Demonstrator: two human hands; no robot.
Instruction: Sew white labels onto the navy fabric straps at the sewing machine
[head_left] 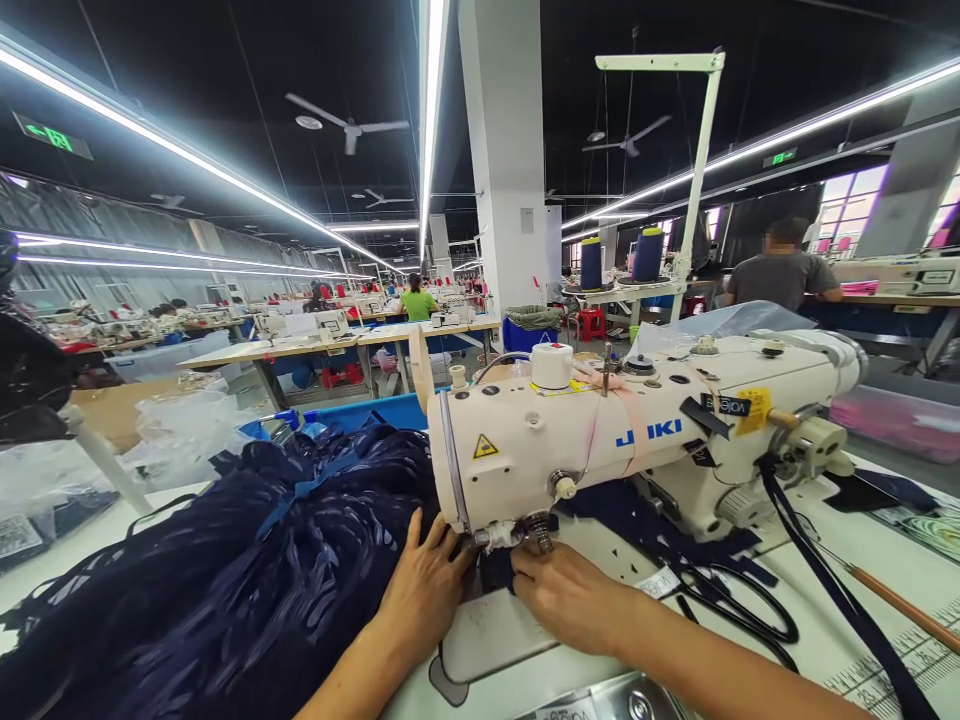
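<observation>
A white JUKI sewing machine (577, 430) stands before me, with a small piece of dark navy fabric (496, 570) under its needle area. My left hand (425, 580) lies left of the needle with its fingers stretched out, beside the fabric; its fingertips are partly hidden by the machine head. On the other side, my right hand (562, 600) has its fingers curled together at the fabric's right edge, just below the presser mechanism. A large heap of navy fabric strips (300, 540), tied with a blue band (307, 490), reaches up to my left hand.
Black scissors (739, 605) lie right of my right forearm, near a brown-handled tool (900, 600) and a printed ruler scale (885, 665). A dark strap (825, 590) hangs from the machine. Navy thread cones (646, 256) stand behind. Another person (781, 268) sits at the far right.
</observation>
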